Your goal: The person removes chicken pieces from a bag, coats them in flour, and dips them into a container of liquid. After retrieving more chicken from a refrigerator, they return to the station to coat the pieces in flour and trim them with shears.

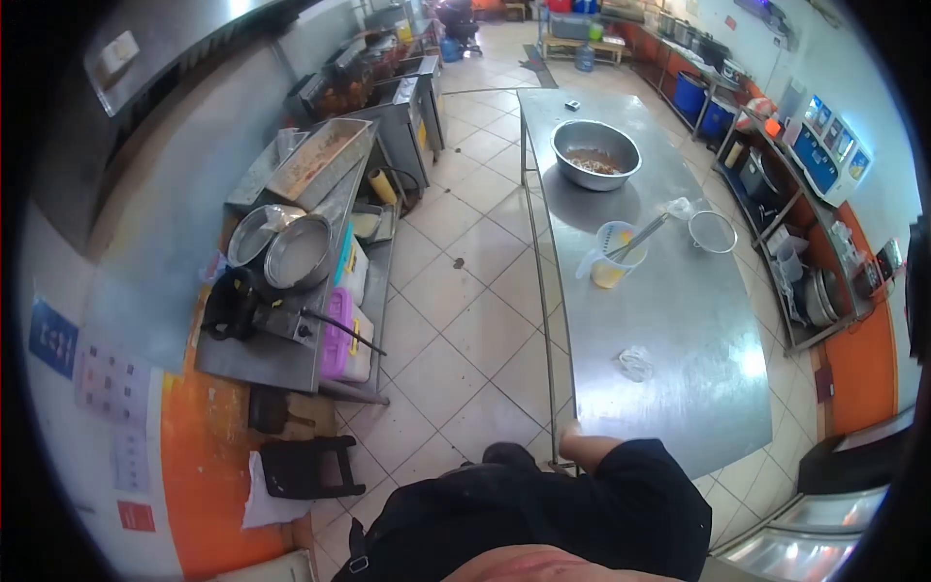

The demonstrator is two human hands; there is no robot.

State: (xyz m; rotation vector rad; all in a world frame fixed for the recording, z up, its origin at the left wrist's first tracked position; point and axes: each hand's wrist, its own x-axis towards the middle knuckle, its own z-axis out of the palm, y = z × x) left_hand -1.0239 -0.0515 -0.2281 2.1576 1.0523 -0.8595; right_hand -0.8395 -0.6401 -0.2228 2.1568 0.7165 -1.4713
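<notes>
My right forearm [593, 448] comes out of a short black sleeve and bends across the near left corner of the steel table [669, 407]. Only a small, blurred part of my right hand [569, 430] shows at the table edge, and its fingers cannot be made out. My left hand is out of sight. Closest to the right hand on the tabletop lies a small crumpled clear plastic piece [635, 363]. Farther along stands a plastic measuring jug [609, 274] with yellowish contents and a whisk [640, 238] leaning in it. A round strainer [713, 233] rests at the right edge.
A large metal bowl [594, 175] with brown contents is toward the table's far end. On the left, a steel counter [335, 194] carries trays, pots and a black burner. A black stool [305, 470] stands by the left wall. Shelves [776, 223] line the right wall.
</notes>
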